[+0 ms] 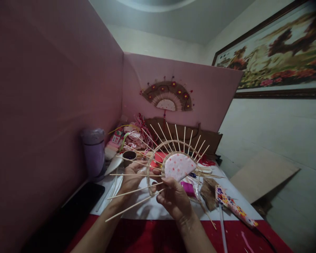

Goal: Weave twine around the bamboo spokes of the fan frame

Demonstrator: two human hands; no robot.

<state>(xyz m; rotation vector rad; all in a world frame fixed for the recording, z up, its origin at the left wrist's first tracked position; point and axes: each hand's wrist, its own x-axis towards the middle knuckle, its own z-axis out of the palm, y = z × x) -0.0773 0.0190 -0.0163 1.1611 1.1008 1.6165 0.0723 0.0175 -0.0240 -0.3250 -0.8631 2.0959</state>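
Both my hands hold up a half-made fan frame [177, 165] above the table: a pink dotted half-disc centre, thin wooden sticks spreading outward, and a woven cane arc across them. My left hand [131, 179] grips the frame's left side, fingers closed round the sticks. At the lower edge my right hand [173, 198] pinches the frame by the half-disc and the woven arc. A finished brown fan with red flowers [168, 95] hangs on the pink board behind.
A purple lidded cup [94, 151] stands at the left by the pink partition [55, 105]. A small dark bowl [129, 155], ribbons and craft scraps lie behind. A flowered paper cone [234, 205] lies at the right on the white sheet [152, 209]. A black phone [81, 200] rests at left.
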